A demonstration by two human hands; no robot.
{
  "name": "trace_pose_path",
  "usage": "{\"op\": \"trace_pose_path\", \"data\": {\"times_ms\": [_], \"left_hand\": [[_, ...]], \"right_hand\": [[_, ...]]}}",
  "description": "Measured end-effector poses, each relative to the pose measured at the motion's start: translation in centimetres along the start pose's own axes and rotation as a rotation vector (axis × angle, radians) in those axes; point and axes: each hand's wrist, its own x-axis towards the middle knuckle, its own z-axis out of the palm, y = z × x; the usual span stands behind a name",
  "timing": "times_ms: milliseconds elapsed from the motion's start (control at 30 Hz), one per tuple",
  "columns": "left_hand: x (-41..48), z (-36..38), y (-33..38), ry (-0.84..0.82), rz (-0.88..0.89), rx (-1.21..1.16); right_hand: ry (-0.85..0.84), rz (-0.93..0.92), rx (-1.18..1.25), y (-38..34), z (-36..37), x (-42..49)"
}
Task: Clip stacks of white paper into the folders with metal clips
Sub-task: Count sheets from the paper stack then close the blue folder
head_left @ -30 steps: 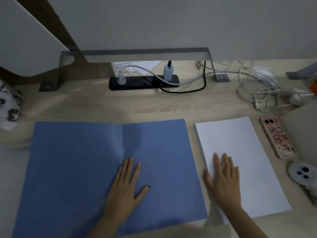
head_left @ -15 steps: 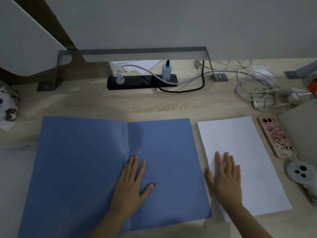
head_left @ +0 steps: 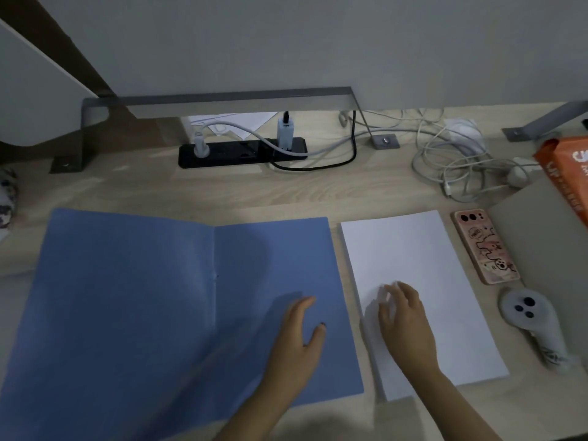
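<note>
A blue folder (head_left: 133, 300) lies open and flat on the wooden desk, its crease running down the middle. Right of it sits a stack of white paper (head_left: 413, 256). My left hand (head_left: 297, 342) hovers edge-on over the folder's right half, near its right edge, holding nothing. My right hand (head_left: 405, 323) rests on the lower left part of the paper stack, fingers blurred and slightly curled on the top sheet. No metal clip is visible.
A pink-cased phone (head_left: 485, 246) lies right of the paper, with a white controller (head_left: 534, 326) below it. Behind are a black power strip (head_left: 241, 152), tangled white cables (head_left: 458, 167), an orange packet (head_left: 566, 173) and a grey monitor stand (head_left: 222, 98).
My left hand lifted off the folder's crease and moved right toward the folder's edge. My right hand's fingers curled on the paper. The view shifted slightly.
</note>
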Motion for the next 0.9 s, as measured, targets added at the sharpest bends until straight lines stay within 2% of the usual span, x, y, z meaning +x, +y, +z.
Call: {"op": "trace_pose_path", "data": {"times_ms": [100,167,300,467,700,900], "left_hand": [[1.2,3.9,3.2,-0.154,-0.227,-0.251],[2.2,5.9,4.4,-0.197,-0.345,-0.302],[4.2,7.6,5.6,-0.048,-0.498,-0.291],[6.5,8.6,4.8,0.047,-0.659,-0.303],[6.6,8.6,6.0,0.024,-0.657,-0.271],[4.0,9.3,5.2,0.005,-0.442,-0.494]], "right_hand": [[-0.010,-0.024,-0.002,1.0,0.0,0.2],[-0.021,-0.053,-0.004,1.4,0.2,0.3],[-0.044,-0.072,0.026,1.6,0.2,0.5],[-0.086,-0.118,0.038,1.6,-0.5,0.6],[-0.153,-0.100,0.099,1.3,-1.5,0.8],[-0.215,0.025,0.241,1.1,-2.8,1.3]]}}
